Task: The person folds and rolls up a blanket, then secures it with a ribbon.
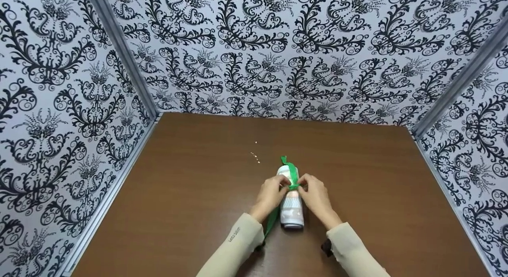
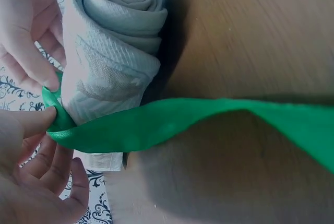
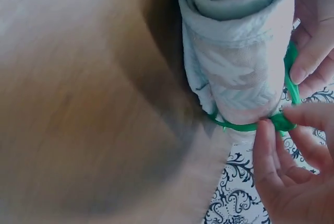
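A rolled cloth towel, pale with a pastel pattern, lies lengthwise on the brown table. A green ribbon runs round its middle and crosses on top. My left hand pinches the ribbon between thumb and finger from the left side of the roll. From the other side, my right hand pinches it close to the crossing, where the right wrist view shows a small green bunch. One ribbon end stretches past the roll's far end; a longer tail hangs back beneath my left forearm. The roll's spiral end faces both wrist cameras.
Small pale specks lie on the table left of the roll's far end. Black-and-white patterned walls enclose the table at the back and both sides, with grey metal posts at the corners.
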`<state>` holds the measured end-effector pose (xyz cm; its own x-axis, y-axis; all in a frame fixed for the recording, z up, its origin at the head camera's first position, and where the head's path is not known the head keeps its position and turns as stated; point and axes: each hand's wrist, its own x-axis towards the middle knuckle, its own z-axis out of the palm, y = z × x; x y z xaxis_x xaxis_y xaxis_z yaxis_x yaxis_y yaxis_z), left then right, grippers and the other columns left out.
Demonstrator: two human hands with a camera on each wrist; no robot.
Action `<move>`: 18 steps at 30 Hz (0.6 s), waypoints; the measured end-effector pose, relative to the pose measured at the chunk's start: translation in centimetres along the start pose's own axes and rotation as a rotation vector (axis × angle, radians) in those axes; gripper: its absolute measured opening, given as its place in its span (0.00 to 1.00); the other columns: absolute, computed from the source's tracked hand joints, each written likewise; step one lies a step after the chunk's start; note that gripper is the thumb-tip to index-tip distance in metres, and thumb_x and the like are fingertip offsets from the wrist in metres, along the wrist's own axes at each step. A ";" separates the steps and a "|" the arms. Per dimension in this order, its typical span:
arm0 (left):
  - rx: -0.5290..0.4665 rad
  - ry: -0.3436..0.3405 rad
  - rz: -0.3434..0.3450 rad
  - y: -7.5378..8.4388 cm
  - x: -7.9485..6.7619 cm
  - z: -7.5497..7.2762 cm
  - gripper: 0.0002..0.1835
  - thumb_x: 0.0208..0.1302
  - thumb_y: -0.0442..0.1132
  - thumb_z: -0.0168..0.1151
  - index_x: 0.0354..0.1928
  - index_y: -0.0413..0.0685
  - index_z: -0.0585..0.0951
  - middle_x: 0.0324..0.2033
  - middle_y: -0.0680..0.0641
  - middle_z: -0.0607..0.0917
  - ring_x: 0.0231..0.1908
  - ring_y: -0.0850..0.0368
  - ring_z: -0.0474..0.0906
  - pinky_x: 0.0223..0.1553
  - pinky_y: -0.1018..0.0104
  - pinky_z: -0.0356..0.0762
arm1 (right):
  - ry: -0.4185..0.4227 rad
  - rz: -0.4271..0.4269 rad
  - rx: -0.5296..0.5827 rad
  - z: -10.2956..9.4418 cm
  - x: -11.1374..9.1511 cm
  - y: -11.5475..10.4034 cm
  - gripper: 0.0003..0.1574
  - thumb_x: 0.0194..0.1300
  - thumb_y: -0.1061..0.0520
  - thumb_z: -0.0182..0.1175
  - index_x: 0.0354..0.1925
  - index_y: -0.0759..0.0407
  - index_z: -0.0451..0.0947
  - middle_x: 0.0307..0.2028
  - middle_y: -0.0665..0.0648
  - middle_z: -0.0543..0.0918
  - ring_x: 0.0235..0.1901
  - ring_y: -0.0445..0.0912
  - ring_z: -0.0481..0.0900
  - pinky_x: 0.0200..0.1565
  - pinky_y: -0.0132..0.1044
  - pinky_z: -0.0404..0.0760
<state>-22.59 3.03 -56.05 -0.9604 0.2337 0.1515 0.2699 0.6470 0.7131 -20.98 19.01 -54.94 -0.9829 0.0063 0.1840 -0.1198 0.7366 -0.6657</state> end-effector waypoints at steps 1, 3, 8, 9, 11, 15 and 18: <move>0.000 0.001 0.004 0.0 0.0 0.0 0.04 0.64 0.35 0.66 0.40 0.51 0.85 0.38 0.51 0.89 0.40 0.58 0.85 0.40 0.68 0.81 | 0.018 0.004 0.005 -0.1 0.0 0.1 0.06 0.60 0.65 0.65 0.35 0.56 0.81 0.33 0.55 0.84 0.33 0.47 0.81 0.36 0.41 0.79; 0.011 -0.001 0.013 -0.1 0.0 0.0 0.07 0.64 0.34 0.66 0.42 0.52 0.85 0.38 0.50 0.89 0.40 0.57 0.85 0.40 0.68 0.81 | 0.036 -0.001 0.018 -0.1 0.0 0.2 0.07 0.60 0.66 0.64 0.37 0.57 0.82 0.32 0.55 0.85 0.33 0.47 0.81 0.36 0.40 0.78; 0.050 -0.004 0.024 -0.1 -0.1 0.0 0.12 0.66 0.34 0.64 0.49 0.53 0.84 0.38 0.50 0.88 0.38 0.57 0.84 0.37 0.68 0.80 | -0.016 -0.019 0.010 -0.1 -0.1 0.4 0.11 0.60 0.68 0.60 0.41 0.61 0.84 0.34 0.56 0.85 0.31 0.46 0.76 0.34 0.37 0.73; 0.054 -0.005 0.022 -0.1 -0.1 0.0 0.11 0.66 0.34 0.63 0.49 0.53 0.84 0.38 0.50 0.88 0.38 0.57 0.84 0.37 0.68 0.80 | -0.032 -0.007 -0.004 -0.1 -0.1 0.4 0.12 0.60 0.68 0.59 0.42 0.61 0.84 0.33 0.56 0.84 0.30 0.46 0.75 0.33 0.37 0.72; 0.055 0.002 0.024 -0.1 -0.2 0.1 0.10 0.67 0.34 0.63 0.48 0.53 0.84 0.38 0.51 0.88 0.38 0.58 0.84 0.37 0.70 0.79 | -0.062 0.024 -0.033 -0.1 -0.3 0.3 0.13 0.59 0.67 0.58 0.42 0.63 0.83 0.32 0.56 0.83 0.28 0.45 0.74 0.32 0.37 0.71; 0.055 0.009 0.027 0.0 -0.2 0.1 0.08 0.67 0.35 0.62 0.46 0.53 0.84 0.38 0.52 0.88 0.38 0.60 0.84 0.36 0.71 0.79 | -0.105 0.106 -0.075 -0.4 -0.5 0.2 0.11 0.57 0.62 0.61 0.40 0.63 0.79 0.29 0.55 0.82 0.28 0.46 0.76 0.32 0.39 0.73; 0.059 0.011 0.027 0.0 -0.2 0.1 0.07 0.67 0.36 0.63 0.45 0.53 0.84 0.39 0.52 0.88 0.39 0.59 0.84 0.38 0.70 0.80 | -0.139 0.168 -0.058 -0.8 -0.6 0.2 0.15 0.57 0.55 0.64 0.40 0.63 0.75 0.30 0.57 0.81 0.28 0.48 0.77 0.31 0.39 0.73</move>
<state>-22.34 3.08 -56.15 -0.9533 0.2440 0.1780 0.2992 0.6821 0.6672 -20.31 19.70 -54.65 -0.9987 0.0416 -0.0298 0.0511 0.7707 -0.6352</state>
